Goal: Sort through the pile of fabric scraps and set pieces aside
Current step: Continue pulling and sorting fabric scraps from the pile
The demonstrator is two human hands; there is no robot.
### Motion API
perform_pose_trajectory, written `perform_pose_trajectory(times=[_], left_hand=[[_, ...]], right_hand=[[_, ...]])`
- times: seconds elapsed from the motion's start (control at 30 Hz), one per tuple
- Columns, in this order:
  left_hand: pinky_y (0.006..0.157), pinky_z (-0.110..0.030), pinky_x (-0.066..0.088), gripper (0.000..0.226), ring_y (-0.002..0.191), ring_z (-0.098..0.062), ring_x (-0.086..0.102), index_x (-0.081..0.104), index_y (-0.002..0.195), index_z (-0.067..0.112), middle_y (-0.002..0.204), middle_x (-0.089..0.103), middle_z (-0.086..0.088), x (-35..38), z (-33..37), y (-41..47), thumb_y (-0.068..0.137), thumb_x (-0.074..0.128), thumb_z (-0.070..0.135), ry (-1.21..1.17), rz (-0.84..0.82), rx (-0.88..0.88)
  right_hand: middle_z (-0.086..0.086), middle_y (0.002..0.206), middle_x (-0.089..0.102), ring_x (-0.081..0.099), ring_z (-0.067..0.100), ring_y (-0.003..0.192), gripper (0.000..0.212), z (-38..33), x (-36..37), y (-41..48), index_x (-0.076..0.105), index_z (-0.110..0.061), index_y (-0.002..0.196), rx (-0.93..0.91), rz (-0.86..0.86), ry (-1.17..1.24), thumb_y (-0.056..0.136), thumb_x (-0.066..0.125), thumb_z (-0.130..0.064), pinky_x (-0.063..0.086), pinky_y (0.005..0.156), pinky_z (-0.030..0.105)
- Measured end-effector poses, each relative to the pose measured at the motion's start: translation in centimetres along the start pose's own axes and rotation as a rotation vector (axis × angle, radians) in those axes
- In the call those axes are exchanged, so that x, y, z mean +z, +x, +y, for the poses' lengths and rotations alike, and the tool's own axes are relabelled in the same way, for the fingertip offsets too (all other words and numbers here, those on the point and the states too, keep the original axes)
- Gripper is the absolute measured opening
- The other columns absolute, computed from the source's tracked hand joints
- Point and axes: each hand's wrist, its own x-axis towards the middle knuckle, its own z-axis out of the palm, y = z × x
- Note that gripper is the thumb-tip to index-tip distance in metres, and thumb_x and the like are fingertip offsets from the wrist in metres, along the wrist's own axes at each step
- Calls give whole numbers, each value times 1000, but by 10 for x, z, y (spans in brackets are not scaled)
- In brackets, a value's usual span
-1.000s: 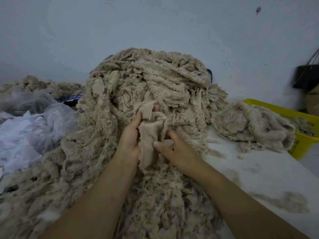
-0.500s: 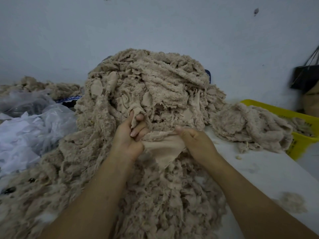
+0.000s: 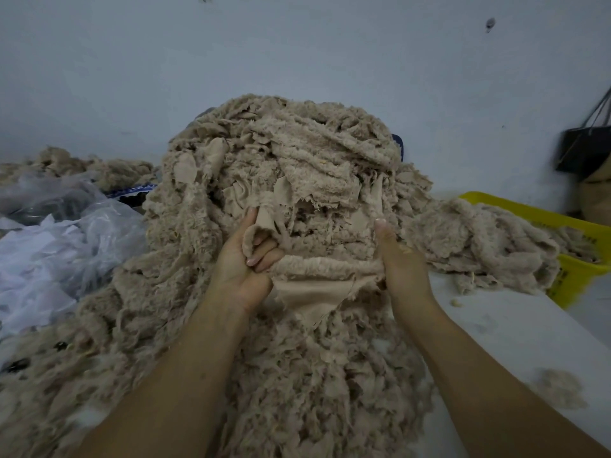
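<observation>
A tall pile of beige fuzzy fabric scraps (image 3: 297, 166) fills the middle of the white table (image 3: 515, 328). In front of the pile I hold one beige scrap (image 3: 314, 285) stretched between both hands. My left hand (image 3: 241, 259) grips its left end with fingers curled round the bunched cloth. At the right end, my right hand (image 3: 400, 262) holds the edge with the thumb pointing up. The scrap's smooth backing hangs down in a point between my hands. A smaller heap of scraps (image 3: 479, 239) lies to the right, partly over a yellow bin (image 3: 572, 272).
Clear and white plastic bags (image 3: 56, 239) lie at the left. More beige scraps (image 3: 82, 163) sit behind them by the wall. A black bag (image 3: 585, 150) hangs at the far right. A small tuft of fluff (image 3: 558, 388) rests on the table near my right forearm.
My hands have moved apart, pulling the scrap wide between them. The right hand shifted to the right, and the piece went from bunched and upright to stretched sideways.
</observation>
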Motion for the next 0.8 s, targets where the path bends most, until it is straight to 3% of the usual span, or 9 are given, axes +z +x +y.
perform_pose_trajectory(times=[0.07,0.1,0.13,0.17,0.23,0.43,0.6,0.7,0.8], left_hand=[[33,-15,16,56,29,-7,23,55,44,19,38,34,8,1,0,0,100,51,23,-17,112,12],[35,-16,15,55,30,-7,23,54,44,19,39,36,8,0,1,0,99,53,25,-34,141,1],[37,-16,13,54,31,-7,24,54,43,19,41,38,8,-1,2,0,97,54,27,-44,154,-13],[39,-17,12,53,32,-7,24,55,43,19,42,38,8,0,2,0,95,56,29,-40,153,-25],[39,-17,10,49,31,-8,24,49,38,20,38,32,9,2,-1,-1,85,60,29,-13,131,-24],[34,-17,13,35,28,-10,27,58,47,19,36,35,10,1,-4,-3,80,61,29,21,34,-1],[31,-13,19,28,29,-5,31,70,69,15,46,50,6,4,-16,-3,88,57,32,177,-82,-76],[33,-13,31,31,44,-6,47,64,100,10,70,64,-2,7,-23,-4,79,68,33,348,1,-110],[36,-18,45,24,48,-9,63,69,94,12,73,73,-2,9,-24,-4,82,70,33,429,101,-65]], right_hand=[[16,50,53,59,27,54,69,1,1,4,68,-12,59,63,78,117,72,59,-80,49,86,45],[23,69,63,58,26,53,78,1,0,7,73,0,82,108,124,195,75,61,-77,35,69,35],[25,95,66,39,7,71,84,1,-3,10,70,5,101,147,170,263,76,62,-75,54,79,47],[24,116,60,48,32,117,83,2,-5,12,68,1,111,182,211,312,77,62,-75,55,88,52],[22,132,49,55,45,116,56,3,-6,15,74,-22,94,199,243,350,78,61,-74,54,90,52],[-1,67,68,66,17,73,62,2,4,-1,66,-31,67,0,-134,7,59,53,-91,49,68,28],[-24,85,65,61,-14,74,51,6,19,-16,56,-49,86,-160,-496,-214,62,50,-93,43,58,2],[-35,67,62,56,-17,60,35,8,25,-19,53,-36,81,-224,-401,-288,80,59,-70,37,48,1],[-17,46,52,45,2,42,36,10,21,-9,47,-26,65,-190,-173,-231,98,51,-38,33,41,15]])
